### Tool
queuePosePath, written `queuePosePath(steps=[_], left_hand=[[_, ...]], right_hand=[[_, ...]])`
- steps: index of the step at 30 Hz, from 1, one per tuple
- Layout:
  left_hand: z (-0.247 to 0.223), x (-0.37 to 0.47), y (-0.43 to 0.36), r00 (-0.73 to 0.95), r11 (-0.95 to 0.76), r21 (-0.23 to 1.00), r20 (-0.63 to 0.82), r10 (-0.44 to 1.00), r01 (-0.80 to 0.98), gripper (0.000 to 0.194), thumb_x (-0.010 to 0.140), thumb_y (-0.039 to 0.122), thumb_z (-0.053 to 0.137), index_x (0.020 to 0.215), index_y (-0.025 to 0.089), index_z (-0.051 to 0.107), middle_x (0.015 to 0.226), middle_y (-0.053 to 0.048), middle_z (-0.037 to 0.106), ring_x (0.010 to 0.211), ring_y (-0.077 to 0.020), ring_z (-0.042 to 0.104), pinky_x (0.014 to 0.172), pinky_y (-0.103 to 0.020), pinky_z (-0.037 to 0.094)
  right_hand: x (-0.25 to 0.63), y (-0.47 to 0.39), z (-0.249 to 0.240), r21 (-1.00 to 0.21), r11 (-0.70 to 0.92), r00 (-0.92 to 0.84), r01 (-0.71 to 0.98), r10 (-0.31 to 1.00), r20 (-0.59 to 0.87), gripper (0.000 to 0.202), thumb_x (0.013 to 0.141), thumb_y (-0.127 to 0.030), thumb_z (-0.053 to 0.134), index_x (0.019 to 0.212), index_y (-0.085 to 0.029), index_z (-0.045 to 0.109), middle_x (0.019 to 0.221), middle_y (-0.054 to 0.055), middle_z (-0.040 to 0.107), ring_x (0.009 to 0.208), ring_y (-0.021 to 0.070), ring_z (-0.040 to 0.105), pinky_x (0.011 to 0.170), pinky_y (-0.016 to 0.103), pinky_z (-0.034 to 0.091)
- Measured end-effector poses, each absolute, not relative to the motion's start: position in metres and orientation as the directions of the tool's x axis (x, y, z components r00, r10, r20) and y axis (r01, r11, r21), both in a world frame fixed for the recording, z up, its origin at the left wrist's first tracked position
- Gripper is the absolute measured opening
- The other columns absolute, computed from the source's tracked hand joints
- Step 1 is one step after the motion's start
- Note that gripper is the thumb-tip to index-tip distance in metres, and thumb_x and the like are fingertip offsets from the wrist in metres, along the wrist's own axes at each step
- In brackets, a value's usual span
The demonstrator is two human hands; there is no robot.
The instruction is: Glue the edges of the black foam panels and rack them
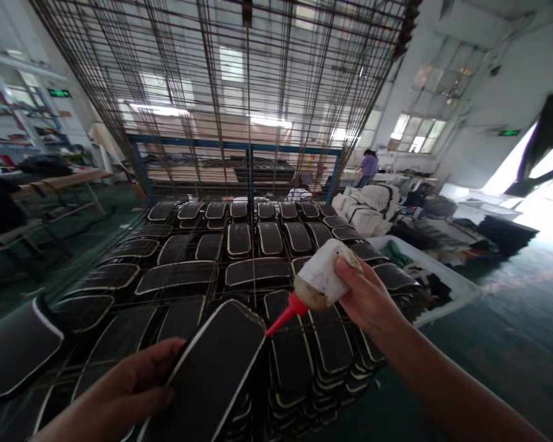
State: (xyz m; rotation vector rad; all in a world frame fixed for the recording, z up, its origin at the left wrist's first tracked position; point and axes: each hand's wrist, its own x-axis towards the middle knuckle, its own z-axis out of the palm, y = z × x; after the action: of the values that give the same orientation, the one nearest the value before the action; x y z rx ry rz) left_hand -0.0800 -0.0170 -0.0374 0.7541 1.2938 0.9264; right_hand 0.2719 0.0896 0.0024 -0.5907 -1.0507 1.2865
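My left hand (141, 380) grips the left edge of a dark flat panel (216, 368) with rounded corners, fingers beneath and thumb on top. A pale line of glue runs along the panel's rim. In my right hand (364, 291) is a tilted glue bottle (320, 276), wrapped in white and soiled. Its red nozzle (286, 314) points down to the left, and the tip meets the panel's upper right corner. Another dark panel (18, 347) with a white glue rim lies at the far left.
Rows of similar panels rest on a wire rack (253, 270), with more wire grids (239, 80) slanting up above. At the right stands a white bin (456, 294) with dark scraps, near white bundles (366, 205). A person (368, 167) is in the background; a table (64, 181) stands left.
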Motion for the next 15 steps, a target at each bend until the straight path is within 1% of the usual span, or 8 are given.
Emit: queuePosePath(steps=[3, 6, 8, 11, 13, 15], left_hand=[[-0.034, -0.076, -0.017, 0.116, 0.417, 0.907, -0.41, 0.905, -0.05, 0.035, 0.068, 0.022, 0.086, 0.102, 0.031, 0.081, 0.11, -0.005, 0.082, 0.107, -0.0373, 0.073, 0.096, -0.047, 0.057], [-0.029, -0.07, -0.016, 0.165, 0.419, 0.906, -0.405, 0.899, -0.06, 0.032, 0.072, 0.022, 0.084, 0.102, 0.031, 0.081, 0.111, -0.005, 0.081, 0.106, -0.0352, 0.073, 0.092, -0.044, 0.059], [-0.026, -0.065, -0.017, 0.157, 0.433, 0.896, -0.416, 0.896, -0.097, 0.032, 0.07, 0.019, 0.084, 0.1, 0.03, 0.081, 0.109, -0.006, 0.082, 0.104, -0.0358, 0.074, 0.088, -0.044, 0.06], [-0.025, -0.06, -0.019, 0.084, 0.443, 0.878, -0.435, 0.897, -0.181, 0.034, 0.063, 0.016, 0.086, 0.095, 0.028, 0.08, 0.098, -0.007, 0.082, 0.095, -0.0371, 0.076, 0.08, -0.046, 0.063], [-0.026, -0.059, -0.02, 0.064, 0.452, 0.867, -0.45, 0.891, -0.211, 0.036, 0.061, 0.014, 0.087, 0.094, 0.028, 0.08, 0.094, -0.007, 0.082, 0.091, -0.0366, 0.077, 0.078, -0.045, 0.063], [-0.027, -0.058, -0.02, 0.076, 0.466, 0.855, -0.462, 0.884, -0.225, 0.037, 0.061, 0.015, 0.088, 0.094, 0.027, 0.079, 0.094, -0.007, 0.082, 0.089, -0.0351, 0.077, 0.077, -0.044, 0.063]], right_hand=[[0.27, 0.088, -0.004, -0.823, 0.24, -0.004, -0.514, 0.959, 0.282, 0.043, 0.074, -0.048, 0.098, 0.096, -0.017, 0.078, 0.083, 0.004, 0.066, 0.071, 0.0183, 0.059, 0.061, 0.021, 0.053], [0.268, 0.089, -0.012, -0.801, 0.262, 0.055, -0.539, 0.959, 0.277, 0.041, 0.075, -0.047, 0.098, 0.095, -0.018, 0.078, 0.083, 0.002, 0.066, 0.073, 0.0172, 0.059, 0.063, 0.02, 0.053], [0.268, 0.09, -0.016, -0.792, 0.267, 0.077, -0.548, 0.96, 0.27, 0.041, 0.074, -0.045, 0.1, 0.094, -0.017, 0.078, 0.083, 0.002, 0.066, 0.073, 0.0167, 0.06, 0.065, 0.02, 0.054], [0.269, 0.089, -0.021, -0.786, 0.263, 0.097, -0.559, 0.963, 0.253, 0.04, 0.074, -0.044, 0.1, 0.095, -0.017, 0.078, 0.085, 0.003, 0.068, 0.075, 0.016, 0.061, 0.069, 0.019, 0.056], [0.269, 0.087, -0.023, -0.785, 0.255, 0.107, -0.564, 0.966, 0.237, 0.041, 0.074, -0.043, 0.1, 0.095, -0.016, 0.078, 0.087, 0.003, 0.069, 0.075, 0.0156, 0.062, 0.072, 0.02, 0.057], [0.268, 0.084, -0.025, -0.784, 0.25, 0.117, -0.569, 0.968, 0.223, 0.04, 0.074, -0.043, 0.1, 0.096, -0.016, 0.078, 0.089, 0.004, 0.07, 0.076, 0.0159, 0.063, 0.072, 0.02, 0.058]])
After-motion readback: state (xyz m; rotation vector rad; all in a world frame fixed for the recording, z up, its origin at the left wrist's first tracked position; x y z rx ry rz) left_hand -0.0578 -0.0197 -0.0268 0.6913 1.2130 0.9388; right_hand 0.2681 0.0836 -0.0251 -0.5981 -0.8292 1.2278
